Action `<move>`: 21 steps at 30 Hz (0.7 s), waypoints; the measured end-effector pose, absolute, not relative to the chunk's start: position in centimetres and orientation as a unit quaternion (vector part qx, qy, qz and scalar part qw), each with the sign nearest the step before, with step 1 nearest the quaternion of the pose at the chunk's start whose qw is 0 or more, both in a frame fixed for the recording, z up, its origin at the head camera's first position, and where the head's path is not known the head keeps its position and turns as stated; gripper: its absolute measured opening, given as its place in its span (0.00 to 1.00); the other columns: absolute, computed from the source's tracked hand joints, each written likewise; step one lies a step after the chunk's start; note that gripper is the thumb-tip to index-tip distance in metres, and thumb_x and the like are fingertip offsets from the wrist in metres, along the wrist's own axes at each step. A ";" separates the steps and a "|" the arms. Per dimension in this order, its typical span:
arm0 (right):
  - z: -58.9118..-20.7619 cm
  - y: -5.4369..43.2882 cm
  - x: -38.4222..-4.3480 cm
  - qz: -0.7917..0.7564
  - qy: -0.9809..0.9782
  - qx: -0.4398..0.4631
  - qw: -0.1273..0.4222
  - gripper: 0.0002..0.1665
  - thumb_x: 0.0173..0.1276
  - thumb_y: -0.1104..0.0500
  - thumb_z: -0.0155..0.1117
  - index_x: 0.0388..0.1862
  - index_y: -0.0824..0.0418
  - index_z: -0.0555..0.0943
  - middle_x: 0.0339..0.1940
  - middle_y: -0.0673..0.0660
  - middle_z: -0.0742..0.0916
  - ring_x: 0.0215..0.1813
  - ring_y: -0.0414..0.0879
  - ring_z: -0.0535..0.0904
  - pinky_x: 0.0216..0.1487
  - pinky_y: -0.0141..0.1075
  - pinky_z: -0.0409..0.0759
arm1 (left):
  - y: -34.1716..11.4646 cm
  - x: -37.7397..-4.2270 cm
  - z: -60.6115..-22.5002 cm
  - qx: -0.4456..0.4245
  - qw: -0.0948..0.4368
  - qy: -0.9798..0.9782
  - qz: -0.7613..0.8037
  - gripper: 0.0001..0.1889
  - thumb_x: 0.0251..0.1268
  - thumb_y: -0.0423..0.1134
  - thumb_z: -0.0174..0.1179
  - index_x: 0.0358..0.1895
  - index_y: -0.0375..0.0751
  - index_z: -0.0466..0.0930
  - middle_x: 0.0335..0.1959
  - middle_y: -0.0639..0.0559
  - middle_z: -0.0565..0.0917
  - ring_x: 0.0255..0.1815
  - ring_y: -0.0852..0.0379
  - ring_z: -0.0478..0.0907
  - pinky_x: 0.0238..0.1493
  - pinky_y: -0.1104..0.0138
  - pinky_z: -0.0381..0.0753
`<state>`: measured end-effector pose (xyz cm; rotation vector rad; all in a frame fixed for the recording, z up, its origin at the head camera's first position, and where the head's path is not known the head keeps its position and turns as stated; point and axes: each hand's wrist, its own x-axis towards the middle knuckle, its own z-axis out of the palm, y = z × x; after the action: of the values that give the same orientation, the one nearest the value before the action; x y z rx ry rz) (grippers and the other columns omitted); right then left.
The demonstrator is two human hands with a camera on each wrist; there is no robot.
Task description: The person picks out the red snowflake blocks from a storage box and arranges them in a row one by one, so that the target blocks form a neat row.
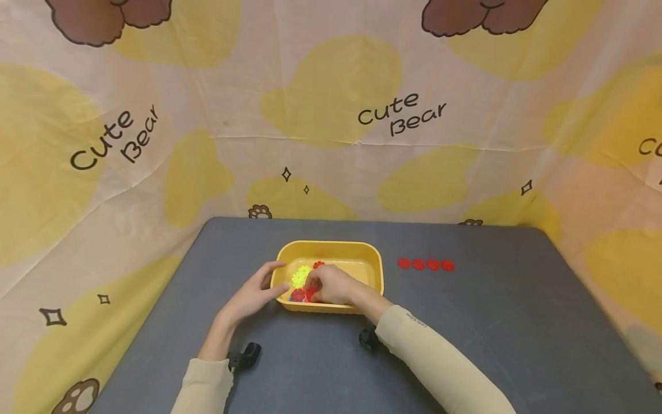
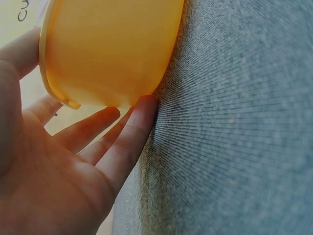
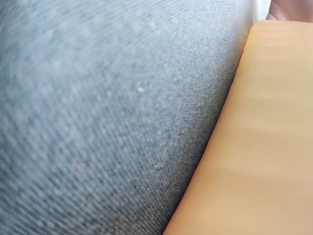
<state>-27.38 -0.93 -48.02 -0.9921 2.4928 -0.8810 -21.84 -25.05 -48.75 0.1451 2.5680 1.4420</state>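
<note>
A yellow plastic bin [image 1: 362, 250] stands on the table. At its left end, my left hand [image 1: 254, 295] holds the rim, thumb over the edge and fingers along the outer wall. The left wrist view shows that hand [image 2: 73, 161] with spread fingertips touching the bin wall [image 2: 112, 54]. My right hand [image 1: 335, 286] reaches inside, fingers bent down among red snowflake discs [image 1: 297, 295]; whether it pinches one is hidden. Yellow-green snowflake discs [image 1: 301, 277] lie beside its fingers, with a bit of blue below. In the right wrist view, only the bin's outer side [image 3: 259, 132] fills the right.
To the right of the bin, several red snowflake discs [image 1: 426, 264] lie in a row on the grey table [image 1: 486, 322]. A printed cloth [image 1: 331, 172] hangs behind and at both sides. Dark wrist devices [image 1: 250, 355] are worn on both wrists.
</note>
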 end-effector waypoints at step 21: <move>-44.8 2.8 -26.0 -0.410 0.851 -0.302 0.127 0.12 0.63 0.62 0.76 0.45 0.60 0.87 0.30 0.47 0.83 0.31 0.43 0.79 0.32 0.34 0.79 | -24.9 -21.6 -48.6 0.052 0.096 0.872 0.477 0.35 0.67 0.54 0.67 0.74 0.54 0.64 0.77 0.43 0.62 0.75 0.34 0.63 0.67 0.41 0.70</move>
<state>-26.01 2.78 -44.77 -0.8799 2.4761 -1.1941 -21.65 -24.92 -48.58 0.1537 2.5837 1.4123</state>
